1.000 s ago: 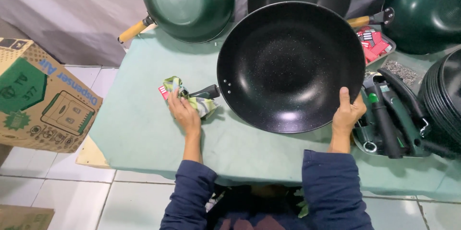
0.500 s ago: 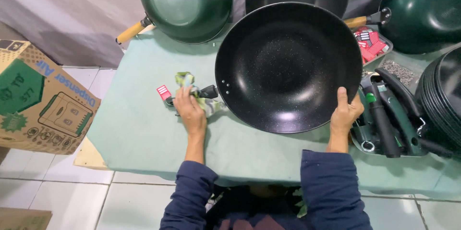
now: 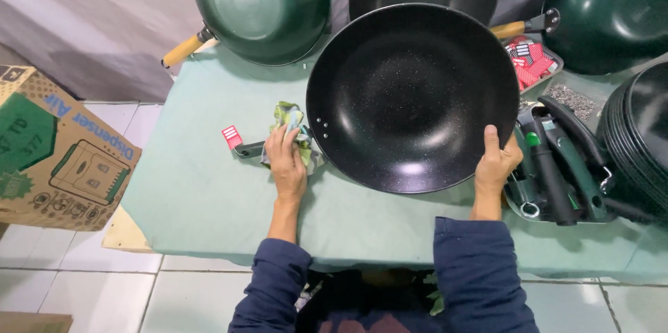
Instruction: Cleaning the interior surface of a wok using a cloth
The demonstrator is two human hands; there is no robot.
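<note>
- Black wok (image 3: 412, 93): on the green table cover (image 3: 195, 194), centre.
- Left hand (image 3: 287, 162): fingers closed, pressing crumpled wrapper (image 3: 292, 124) at the handle stub.
- Right hand (image 3: 495, 162): pinching the rim; best kept firm to steady the wok.

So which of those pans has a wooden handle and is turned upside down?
The green pan at the top left: it shows its rounded underside, while the black pan under the hands lies open side up.

1. My left hand (image 3: 287, 166) slides right along the green cloth (image 3: 292, 124), now lying closer to the black wok (image 3: 410, 96).
2. The red-tagged handle (image 3: 240, 144), earlier partly under my fingers, now shows clear to the left of that hand.
</note>
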